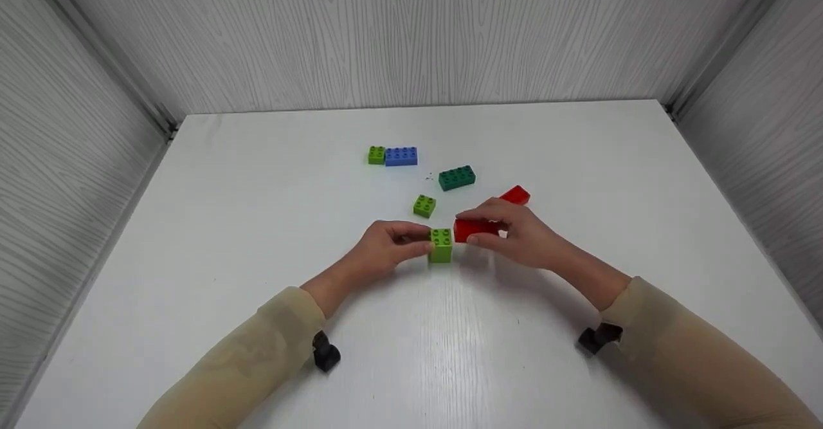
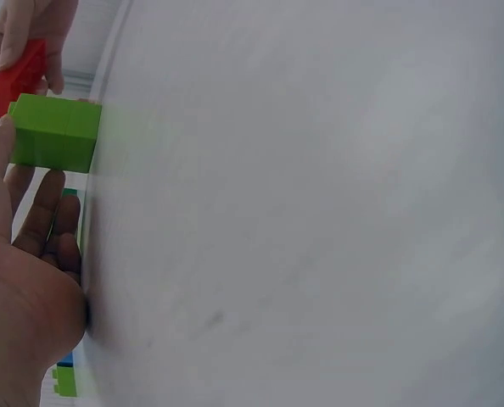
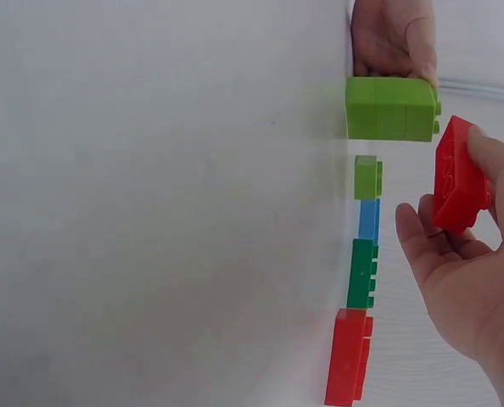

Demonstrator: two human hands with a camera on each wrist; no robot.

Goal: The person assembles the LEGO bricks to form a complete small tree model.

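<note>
A stack of light green toy bricks stands upright on the white table, studs on top. My left hand pinches it from the left side, thumb at the near face close to the top. Just right of the stack, my right hand holds a red toy brick between thumb and fingers. The right wrist view shows this brick tilted, raised to about the height of the stack's top and apart from it. The fingers cover part of the red brick in the head view.
Beyond the hands lie a small light green brick, a dark green brick and another red brick, partly behind the right hand. Farther back, a blue brick sits beside a light green one. Grey wood-grain panels enclose the table.
</note>
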